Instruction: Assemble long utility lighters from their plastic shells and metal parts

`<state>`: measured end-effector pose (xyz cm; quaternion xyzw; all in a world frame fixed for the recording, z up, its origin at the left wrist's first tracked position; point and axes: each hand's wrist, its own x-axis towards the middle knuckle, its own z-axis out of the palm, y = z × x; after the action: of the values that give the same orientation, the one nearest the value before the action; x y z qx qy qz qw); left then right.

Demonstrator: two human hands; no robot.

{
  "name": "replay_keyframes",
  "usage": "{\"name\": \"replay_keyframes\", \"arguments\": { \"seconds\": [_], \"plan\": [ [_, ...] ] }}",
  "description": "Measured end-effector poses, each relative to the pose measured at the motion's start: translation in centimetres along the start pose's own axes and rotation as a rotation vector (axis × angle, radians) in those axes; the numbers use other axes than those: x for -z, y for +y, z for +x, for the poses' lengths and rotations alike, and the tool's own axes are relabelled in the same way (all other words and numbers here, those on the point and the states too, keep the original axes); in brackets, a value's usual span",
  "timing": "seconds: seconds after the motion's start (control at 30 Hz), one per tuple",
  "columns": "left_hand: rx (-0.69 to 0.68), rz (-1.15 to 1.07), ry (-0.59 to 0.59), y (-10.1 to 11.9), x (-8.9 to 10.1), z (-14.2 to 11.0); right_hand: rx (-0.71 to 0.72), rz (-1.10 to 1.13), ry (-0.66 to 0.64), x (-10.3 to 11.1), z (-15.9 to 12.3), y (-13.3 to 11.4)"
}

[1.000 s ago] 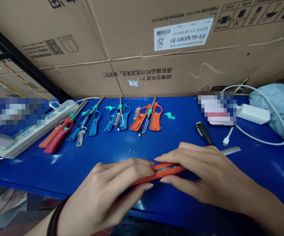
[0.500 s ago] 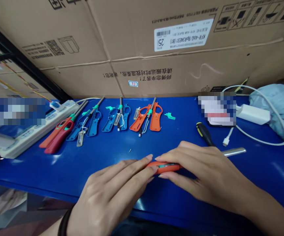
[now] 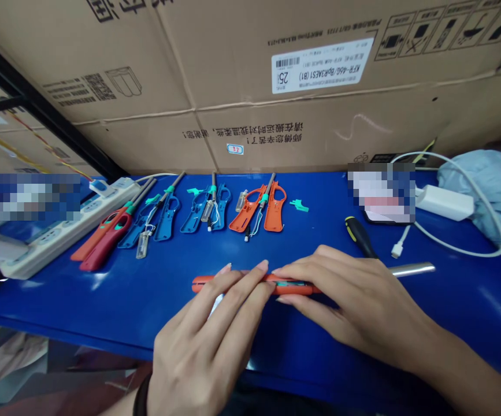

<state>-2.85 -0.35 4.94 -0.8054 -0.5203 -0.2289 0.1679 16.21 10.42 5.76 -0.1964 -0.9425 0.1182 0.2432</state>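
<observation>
An orange long-nosed lighter [image 3: 207, 283] lies flat on the blue table [image 3: 124, 289] in front of me, its metal tube [image 3: 412, 269] sticking out to the right. My right hand [image 3: 354, 300] is closed over the lighter's middle, thumb below and fingers on top. My left hand [image 3: 207, 341] reaches in with fingers stretched out, their tips resting on the lighter's handle. The part of the lighter under both hands is hidden.
Along the back lie a red lighter [image 3: 105, 237], opened blue shells [image 3: 163, 214] and opened orange shells [image 3: 261, 208] with loose inner parts. A black-handled screwdriver [image 3: 360, 236], a white charger with cable [image 3: 443, 202], a power strip [image 3: 59, 231] and cardboard boxes [image 3: 250, 86] surround them.
My left hand has slid back off the lighter, uncovering its orange handle end on the left. The right hand has stayed in place on it.
</observation>
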Motion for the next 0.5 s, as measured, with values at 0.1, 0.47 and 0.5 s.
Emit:
{"name": "replay_keyframes", "arguments": {
  "seconds": [0.1,0.47,0.5],
  "plan": [
    [-0.081,0.029,0.008,-0.6,0.0,-0.2,-0.033,0.026,0.005,0.1,0.0,0.1],
    [-0.267,0.094,0.044,-2.3,-0.4,0.7,-0.059,-0.022,0.034,0.2,-0.1,0.2],
    [-0.261,0.091,0.051,-2.3,-0.5,0.8,-0.055,-0.026,0.041,0.2,-0.1,0.3]
  ]
}}
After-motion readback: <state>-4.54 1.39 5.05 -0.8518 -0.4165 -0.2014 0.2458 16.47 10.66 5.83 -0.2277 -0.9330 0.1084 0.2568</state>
